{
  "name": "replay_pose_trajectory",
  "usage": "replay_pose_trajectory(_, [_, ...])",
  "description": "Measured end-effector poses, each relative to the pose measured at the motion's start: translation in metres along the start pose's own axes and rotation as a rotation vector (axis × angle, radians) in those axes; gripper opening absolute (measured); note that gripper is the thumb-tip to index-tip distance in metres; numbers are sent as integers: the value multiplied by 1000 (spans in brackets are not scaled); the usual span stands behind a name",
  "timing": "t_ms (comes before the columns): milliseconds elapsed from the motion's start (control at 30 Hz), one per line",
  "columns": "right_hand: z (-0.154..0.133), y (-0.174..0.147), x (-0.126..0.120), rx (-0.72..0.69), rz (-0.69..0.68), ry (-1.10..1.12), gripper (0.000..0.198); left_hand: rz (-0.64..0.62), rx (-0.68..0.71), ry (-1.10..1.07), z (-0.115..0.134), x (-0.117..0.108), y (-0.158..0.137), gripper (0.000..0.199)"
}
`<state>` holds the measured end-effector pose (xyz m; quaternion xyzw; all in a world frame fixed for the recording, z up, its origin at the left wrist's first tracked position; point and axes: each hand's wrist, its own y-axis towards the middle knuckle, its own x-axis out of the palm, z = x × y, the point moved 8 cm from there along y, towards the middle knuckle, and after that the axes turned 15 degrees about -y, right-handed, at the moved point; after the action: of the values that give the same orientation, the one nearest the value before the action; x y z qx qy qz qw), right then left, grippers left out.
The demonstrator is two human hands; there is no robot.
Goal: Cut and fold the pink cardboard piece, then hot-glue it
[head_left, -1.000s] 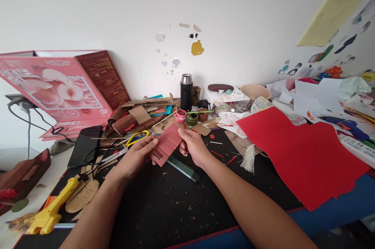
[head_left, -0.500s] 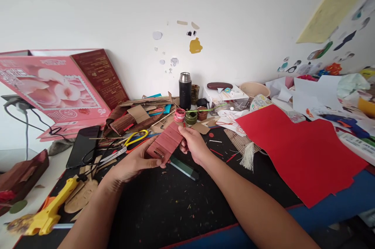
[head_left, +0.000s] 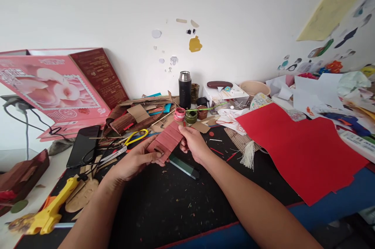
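Note:
Both hands hold a reddish-brown painted cardboard piece (head_left: 167, 139) above the black mat (head_left: 164, 210). My left hand (head_left: 137, 163) grips its lower left end, the thumb lying near a small dark slot or strip on the surface. At the upper right end, my right hand (head_left: 191, 141) pinches the edge between thumb and fingers. Below the piece lies a dark green utility knife (head_left: 184, 167), its near end hidden under the cardboard. Yellow-handled scissors (head_left: 134, 138) rest just left of the piece.
Cardboard scraps (head_left: 137, 114), paint jars (head_left: 191, 116) and a black thermos (head_left: 184, 90) stand along the wall. A yellow glue gun (head_left: 49, 210) and a phone (head_left: 83, 145) lie left. Red sheet (head_left: 301, 151) covers the right side; a pink box (head_left: 52, 85) leans at the left.
My left thumb has shifted slightly upward on the cardboard piece, which is tilted a little differently. Both hands keep their hold in nearly the same place.

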<state>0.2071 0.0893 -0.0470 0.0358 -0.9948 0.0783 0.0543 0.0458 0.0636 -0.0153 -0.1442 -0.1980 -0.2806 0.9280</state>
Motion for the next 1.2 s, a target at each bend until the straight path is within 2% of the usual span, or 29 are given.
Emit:
replay_pose_trajectory(367, [-1, 2, -5, -25, 28, -11, 57, 56, 0, 46, -8, -3, 7, 77])
replay_pose_trajectory(700, [-2, 3, -7, -40, 39, -28, 56, 63, 6, 96, -13, -4, 11, 67])
replay_pose_trajectory(1200, [-3, 4, -8, -61, 48, -46, 56, 51, 4, 157, -18, -5, 15, 75])
